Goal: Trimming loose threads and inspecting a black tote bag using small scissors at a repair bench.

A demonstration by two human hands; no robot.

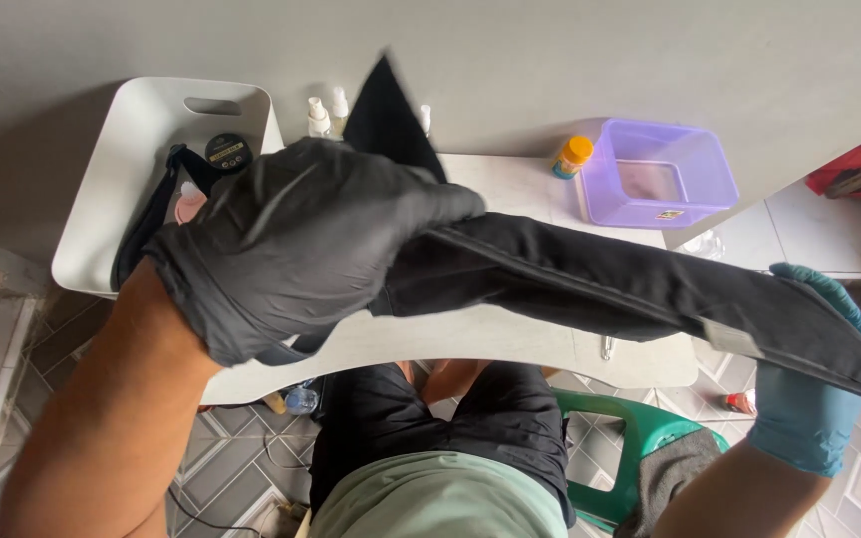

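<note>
Left hand: the left hand [296, 239], in a black glove, fills the centre-left of the frame, fingers curled down over one end of a long black fabric piece [590, 284] — clenched on it, as far as the glove lets one see.
Right hand: the right hand [814, 384], in a teal glove, sits at the lower right edge, gripping the far end of the same fabric from beneath, thumb up along its edge.
Fabric: stretched nearly taut between the two hands, running from centre-left down to the right edge, held in the air above the white table [510, 334]. A seam runs along its length, and a small pale tag shows near the right hand. A black pointed flap rises behind the left hand at upper centre.
Table, upper left: a white tray [132, 149] holds a round black tin [226, 151] and a dark strap; what lies under the hand is hidden.
Table, upper centre: small white bottles [326, 115] stand against the wall.
Table, upper right: a yellow-capped jar [572, 154] just beside a clear purple tub [655, 174].
Below: a green chair [640, 438] and patterned floor tiles.
Progress: judged from this view, the fabric is lifted and spread lengthwise for handling — no product or tool is on it yet, so any treatment of it seems not yet begun.
</note>
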